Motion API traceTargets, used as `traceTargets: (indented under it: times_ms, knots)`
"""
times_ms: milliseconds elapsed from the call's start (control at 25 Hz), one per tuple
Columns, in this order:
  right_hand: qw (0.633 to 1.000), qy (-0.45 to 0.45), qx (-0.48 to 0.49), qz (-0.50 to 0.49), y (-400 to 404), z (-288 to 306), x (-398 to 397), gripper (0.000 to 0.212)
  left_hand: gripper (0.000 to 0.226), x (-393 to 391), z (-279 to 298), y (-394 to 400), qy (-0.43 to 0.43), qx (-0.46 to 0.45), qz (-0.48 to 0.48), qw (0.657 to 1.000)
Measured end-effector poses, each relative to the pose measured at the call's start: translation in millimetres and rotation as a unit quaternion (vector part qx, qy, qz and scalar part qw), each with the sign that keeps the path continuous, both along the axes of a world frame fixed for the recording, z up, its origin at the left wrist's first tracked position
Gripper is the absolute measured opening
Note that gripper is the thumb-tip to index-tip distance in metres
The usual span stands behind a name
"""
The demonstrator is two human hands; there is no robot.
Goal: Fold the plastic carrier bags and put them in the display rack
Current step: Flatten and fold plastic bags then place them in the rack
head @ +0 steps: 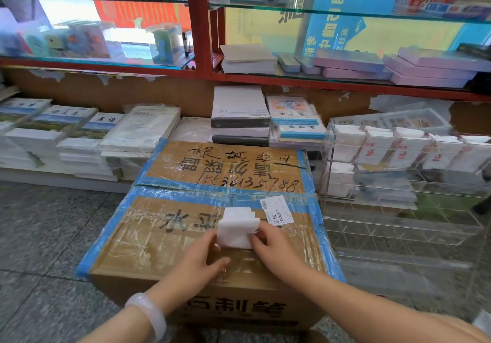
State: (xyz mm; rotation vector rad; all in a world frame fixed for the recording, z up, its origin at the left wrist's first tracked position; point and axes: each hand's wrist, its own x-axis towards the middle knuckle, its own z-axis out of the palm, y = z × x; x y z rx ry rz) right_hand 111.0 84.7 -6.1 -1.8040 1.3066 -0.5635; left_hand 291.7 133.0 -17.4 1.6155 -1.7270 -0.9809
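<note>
Both hands meet over one folded white carrier bag (237, 228) lying on top of a taped cardboard box (164, 239). Left hand (198, 256) reaches in from the lower left, a pale bangle (148, 314) on its wrist, thumb and fingers pinching the bag's left edge. Right hand (276, 245) comes in from the lower right, fingertips gripping the bag's right edge. This bag is a small, roughly square pad, lying flat, its stepped folded end pointing away from the person. To the right stands one clear display rack (398, 209), with about six folded white bags (374, 147) upright in its top row and one more compartment filled below.
</note>
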Motion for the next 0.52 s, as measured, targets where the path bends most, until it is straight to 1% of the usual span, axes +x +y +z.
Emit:
traceTargets:
  times_ms: [40,80,120,160,200,320,400,520]
  knots:
    - [0.999,-0.026,0.035,-0.012,2,1,2,0.015,0.029,-4,0,-1,0.057,0.012,0.042,0.997]
    - [0.996,-0.046,0.073,-0.026,5,2,5,0.014,0.018,-8,1,-3,0.095,0.029,0.082,0.992]
    - [0.991,-0.061,0.114,-0.044,7,5,7,0.013,0.011,-11,2,-5,0.101,0.04,0.115,0.987]
    - [0.982,-0.077,0.161,-0.066,9,7,9,0.013,0.011,-12,1,-7,0.081,0.037,0.137,0.987]
    - [0.968,-0.097,0.213,-0.09,11,10,11,0.015,0.016,-13,-1,-10,0.051,0.03,0.151,0.987]
    - [0.917,-0.16,0.344,-0.126,17,15,14,0.023,0.025,-9,-6,-17,-0.014,0.035,0.164,0.986]
    - [0.895,-0.171,0.39,-0.131,17,14,13,0.027,0.024,-10,-6,-21,-0.053,0.044,0.153,0.986]
    - [0.861,-0.205,0.438,-0.158,10,12,8,0.025,0.027,-11,-4,-24,-0.099,0.061,0.142,0.983]
